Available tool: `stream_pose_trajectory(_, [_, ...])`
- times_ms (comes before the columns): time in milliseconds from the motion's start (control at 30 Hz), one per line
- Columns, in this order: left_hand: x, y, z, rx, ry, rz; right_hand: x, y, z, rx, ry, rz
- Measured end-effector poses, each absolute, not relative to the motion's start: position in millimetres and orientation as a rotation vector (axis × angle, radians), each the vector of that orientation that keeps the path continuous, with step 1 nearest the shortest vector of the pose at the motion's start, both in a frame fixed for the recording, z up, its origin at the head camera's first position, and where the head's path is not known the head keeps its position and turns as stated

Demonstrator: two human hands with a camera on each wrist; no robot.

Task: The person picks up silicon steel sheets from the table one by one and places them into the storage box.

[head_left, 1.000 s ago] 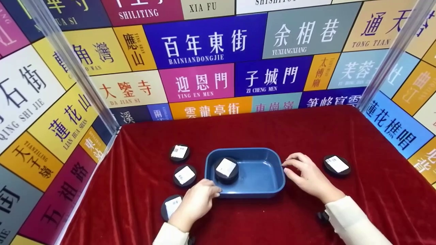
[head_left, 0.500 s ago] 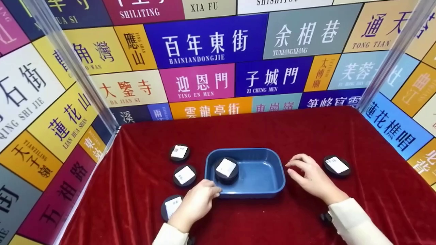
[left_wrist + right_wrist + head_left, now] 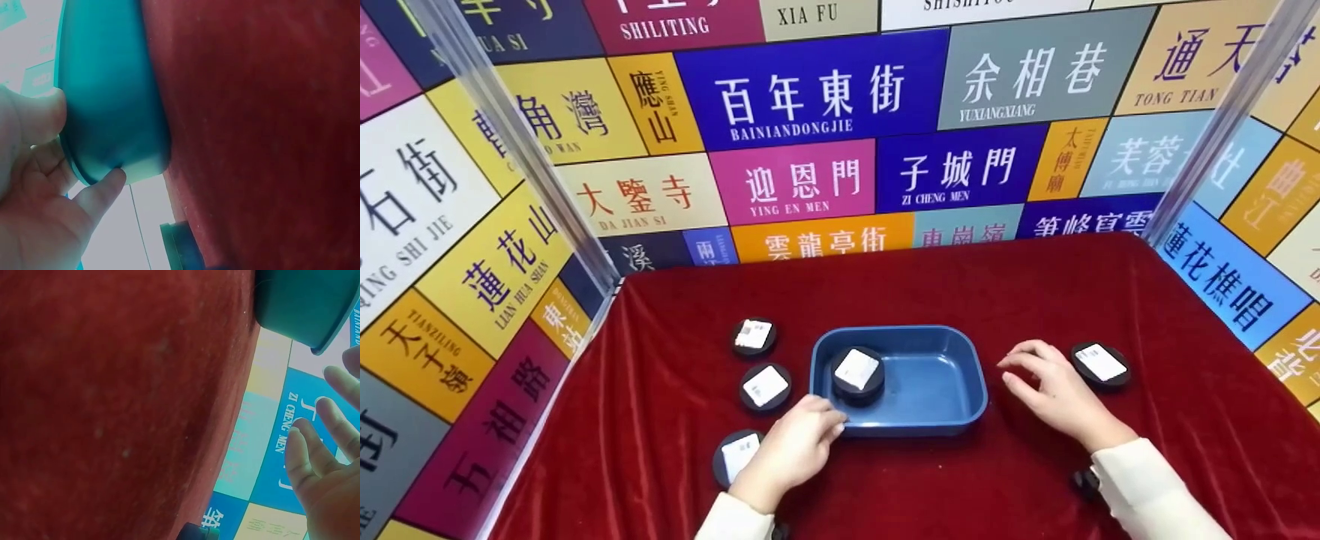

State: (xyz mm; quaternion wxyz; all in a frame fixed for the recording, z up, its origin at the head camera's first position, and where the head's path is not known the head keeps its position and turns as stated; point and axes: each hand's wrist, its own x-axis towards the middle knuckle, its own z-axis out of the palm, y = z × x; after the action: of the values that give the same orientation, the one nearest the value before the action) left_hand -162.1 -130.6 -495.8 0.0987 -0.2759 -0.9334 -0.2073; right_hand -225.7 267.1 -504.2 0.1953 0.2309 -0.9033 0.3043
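Note:
A blue rectangular plastic box [image 3: 937, 386] sits on the red cloth, with a black round disc [image 3: 858, 373] bearing a white label at its left end. My left hand [image 3: 801, 436] holds the box's near left corner; in the left wrist view, thumb and fingers lie about the rim. Beside the box's right end, my right hand [image 3: 1057, 390] hovers with loosely bent fingers and nothing in them. In the right wrist view a gap shows between those fingers and the box wall [image 3: 304, 309]. Close to the right hand lies another labelled black disc [image 3: 1101, 364].
Left of the box lie a far black disc [image 3: 754, 337], a middle disc [image 3: 765, 387] and a near disc [image 3: 735, 454], the last partly behind my left wrist. Sign-printed walls [image 3: 817, 90] and clear corner posts [image 3: 1207, 135] enclose the red-covered table [image 3: 945, 487].
My right hand has come off the box's right end and moved right, toward the disc there. The left hand and the box stay in place.

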Motion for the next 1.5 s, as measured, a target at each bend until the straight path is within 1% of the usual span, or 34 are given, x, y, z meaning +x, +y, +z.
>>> stream_pose_trajectory(1133, [-169, -128, -494, -0.842, -2.767, -0.632, -228, 298, -500, 0.544, -2.644, 0.771])
stream_pose_trajectory(1500, [-168, -128, -496, -0.827, -2.762, -0.65, -230, 316, -503, 0.38, -2.784, 0.697])
